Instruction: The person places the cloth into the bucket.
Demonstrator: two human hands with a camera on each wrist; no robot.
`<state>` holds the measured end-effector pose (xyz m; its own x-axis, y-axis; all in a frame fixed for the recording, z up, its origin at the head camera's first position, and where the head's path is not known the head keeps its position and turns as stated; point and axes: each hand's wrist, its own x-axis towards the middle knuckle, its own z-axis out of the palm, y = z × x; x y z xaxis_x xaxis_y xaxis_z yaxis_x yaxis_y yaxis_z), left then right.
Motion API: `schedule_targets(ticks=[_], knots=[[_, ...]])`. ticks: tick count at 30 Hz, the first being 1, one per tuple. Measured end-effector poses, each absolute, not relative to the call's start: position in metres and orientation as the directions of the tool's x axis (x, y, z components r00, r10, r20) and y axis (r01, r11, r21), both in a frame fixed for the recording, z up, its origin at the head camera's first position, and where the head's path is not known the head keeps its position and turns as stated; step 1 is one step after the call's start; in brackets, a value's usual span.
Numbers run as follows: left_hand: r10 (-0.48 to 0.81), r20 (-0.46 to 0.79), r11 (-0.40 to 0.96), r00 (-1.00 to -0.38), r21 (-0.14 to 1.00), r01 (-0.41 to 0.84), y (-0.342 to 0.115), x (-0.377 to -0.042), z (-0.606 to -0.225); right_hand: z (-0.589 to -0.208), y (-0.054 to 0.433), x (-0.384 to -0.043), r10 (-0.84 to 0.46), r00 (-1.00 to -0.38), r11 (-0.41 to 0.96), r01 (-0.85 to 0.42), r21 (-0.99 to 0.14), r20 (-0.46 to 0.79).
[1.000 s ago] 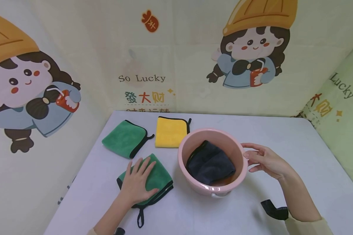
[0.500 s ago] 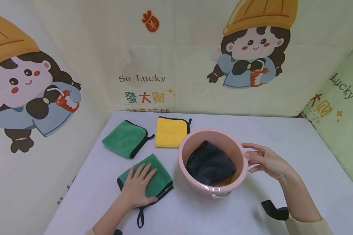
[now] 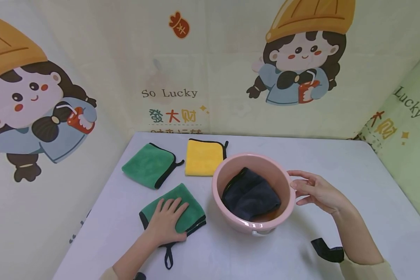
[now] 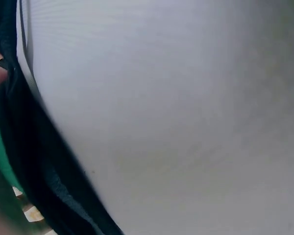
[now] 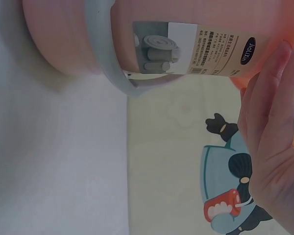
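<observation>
My left hand [image 3: 166, 221] rests on a folded green cloth [image 3: 182, 194] with black trim, its fingers slightly bent over the top and its thumb at the near edge. In the left wrist view, the thumb touches the black trim [image 4: 27, 127]. A pink bucket [image 3: 255, 227] stands right of this cloth, with a folded dark blue cloth [image 3: 250, 194] inside. At the bucket's right side, my right hand [image 3: 313, 190] touches the wall just under the rim. Its fingers lie mostly straight against the pink wall in the right wrist view, near a printed label [image 5: 220, 51].
A second green cloth [image 3: 148, 165] lies at the back left of the white table [image 3: 336, 159]. Beside it is a folded yellow cloth [image 3: 201, 157], its right edge close behind the bucket. A printed curtain [image 3: 231, 116] hangs along the table's back edge.
My left hand has slid slightly toward me on the green cloth, its fingers bending and its thumb reaching the near edge. The cloth's loop has shifted a little. Right hand and bucket stay put.
</observation>
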<state>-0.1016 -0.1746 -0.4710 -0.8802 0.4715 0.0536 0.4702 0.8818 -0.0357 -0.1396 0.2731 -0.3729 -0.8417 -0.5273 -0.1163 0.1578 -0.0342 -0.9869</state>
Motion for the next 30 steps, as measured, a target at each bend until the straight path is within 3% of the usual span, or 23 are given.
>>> schedule_targets(ticks=[10, 30], knots=[[0.524, 0.169, 0.851, -0.835, -0.063, 0.522, -0.177, -0.110, -0.475, -0.373, 0.274, -0.139, -0.539, -0.836, -0.046, 0.154, -0.987, -0.105], [0.557, 0.222, 0.830, -0.800, -0.137, 0.540, -0.174, -0.114, -0.477, -0.372, 0.272, -0.139, -0.514, -0.849, -0.011, 0.148, -0.989, -0.122]])
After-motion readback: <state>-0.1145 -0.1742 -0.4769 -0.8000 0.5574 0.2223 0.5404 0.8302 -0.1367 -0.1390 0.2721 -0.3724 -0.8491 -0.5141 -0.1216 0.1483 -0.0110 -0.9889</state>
